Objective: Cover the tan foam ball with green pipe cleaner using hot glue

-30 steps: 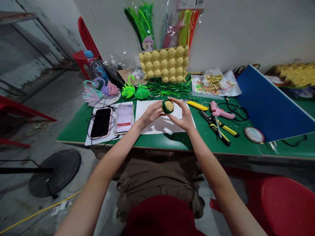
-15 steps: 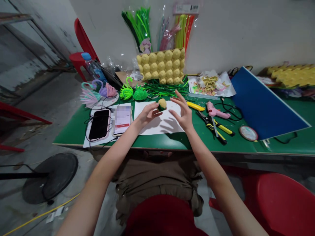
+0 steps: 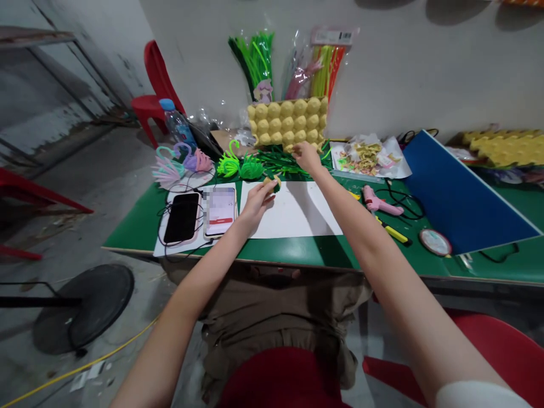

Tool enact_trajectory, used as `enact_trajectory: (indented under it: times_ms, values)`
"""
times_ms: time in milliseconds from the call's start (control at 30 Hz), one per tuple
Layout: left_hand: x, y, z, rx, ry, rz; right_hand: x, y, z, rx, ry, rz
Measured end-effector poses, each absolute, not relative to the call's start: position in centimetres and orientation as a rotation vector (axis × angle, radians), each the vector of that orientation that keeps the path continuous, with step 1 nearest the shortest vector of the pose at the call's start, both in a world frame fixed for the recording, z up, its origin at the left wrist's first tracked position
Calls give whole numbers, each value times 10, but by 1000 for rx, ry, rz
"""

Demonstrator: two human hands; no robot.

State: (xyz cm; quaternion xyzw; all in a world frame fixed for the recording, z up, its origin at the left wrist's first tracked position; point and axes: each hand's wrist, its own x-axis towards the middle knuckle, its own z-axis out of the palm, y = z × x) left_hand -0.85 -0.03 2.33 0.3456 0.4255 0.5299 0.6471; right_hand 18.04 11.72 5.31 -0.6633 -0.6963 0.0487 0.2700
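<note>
Paper point(image 3: 293, 212) is lying nearest me on the green bench point(image 3: 140, 226), a white sheet spread flat between my two forearms. At its far left corner my left hand point(image 3: 256, 199) is pinching a small yellow ball wrapped in green point(image 3: 272, 182), fingertips closed around it, holding it just above the sheet's edge. Just to the left of that hand two phones point(image 3: 199, 214) are lying side by side on another white sheet.

My right hand point(image 3: 306, 156) is stretching well past the left one, farther out and slightly to the right. It is hovering over a loose bundle of green pipe cleaners point(image 3: 276, 163), fingers bent downward onto them; I cannot tell whether the fingers are actually closing on a stem or only touching the pile. The stems are running mostly left to right across the bench, so their long axis is lying crosswise to my reaching arm. The bundle is sitting directly beyond the ball, and my right hand is the one on it, while the left is staying back with the ball.

To the right of my right arm a pink glue gun point(image 3: 378, 201) is resting on the bench. Behind the stems a yellow egg tray point(image 3: 289, 120) is leaning against the wall, with packets of pipe cleaners point(image 3: 323, 62) standing above it.
</note>
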Motion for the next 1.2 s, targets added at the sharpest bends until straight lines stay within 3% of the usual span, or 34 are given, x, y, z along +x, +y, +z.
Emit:
enact_trajectory:
  times_ms: [167, 433, 967, 1200]
  values:
    - [-10, -1, 22, 789, 922, 1170, 163, 148, 44, -1852, -1964, 157]
    - [-10, 2, 17, 808, 895, 1122, 188, 162, 61, -1467, -1839, 195]
    - [-9, -12, 27, 881, 847, 862, 165, 133, 41, -1338, -2519, 833]
    - [-7, -7, 23, 849, 849, 820, 164, 135, 32, -1235, -2562, 707]
